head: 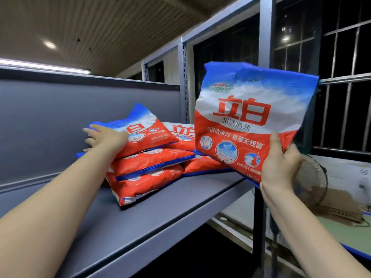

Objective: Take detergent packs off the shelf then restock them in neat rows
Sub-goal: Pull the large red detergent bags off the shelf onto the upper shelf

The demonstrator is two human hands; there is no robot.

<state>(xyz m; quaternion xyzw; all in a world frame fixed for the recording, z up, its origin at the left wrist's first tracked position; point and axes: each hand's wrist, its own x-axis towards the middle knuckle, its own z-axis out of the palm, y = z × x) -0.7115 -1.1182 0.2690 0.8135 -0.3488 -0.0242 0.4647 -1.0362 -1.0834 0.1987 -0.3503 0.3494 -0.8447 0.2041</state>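
My right hand [280, 163] grips the lower right corner of a red, white and blue detergent pack [249, 119] and holds it upright in the air beside the shelf's right end. A stack of three such packs [148, 163] lies flat on the grey shelf [124, 225]. My left hand [104, 137] rests with straight fingers on the blue top edge of the uppermost pack [148, 131]. More packs [186, 137] lie behind and to the right of the stack, partly hidden by the held pack.
A grey back panel [50, 125] closes the shelf behind the packs. A perforated metal upright [184, 81] stands at the back right. Beyond the shelf's right end are barred windows [341, 77], a fan [312, 179] and flattened cardboard [339, 207].
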